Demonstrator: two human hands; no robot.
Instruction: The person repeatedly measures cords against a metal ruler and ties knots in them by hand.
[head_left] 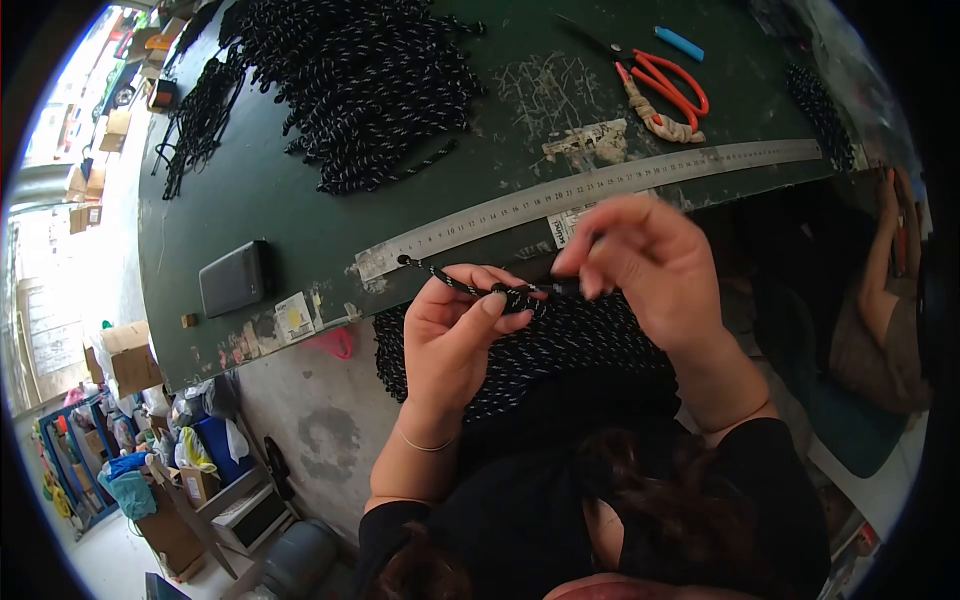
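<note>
A black cord with white flecks (445,279) is pinched between the thumb and fingers of my left hand (455,320), with its knotted end sticking out to the upper left. Just right of it, my right hand (655,270) has curled fingers close to the cord's other end; motion blurs the fingertips, and whether they grip the cord is unclear. More flecked black cord (560,350) lies on my lap below both hands. Beyond the hands, a metal ruler (600,185) runs along the edge of the green table (320,240).
A big pile of black cords (360,90) covers the table's far left. Scissors with red handles (670,85) and a blue lighter (679,43) lie at the far right. A dark rectangular box (232,278) sits near the left edge. Another person's arm (880,260) shows at right.
</note>
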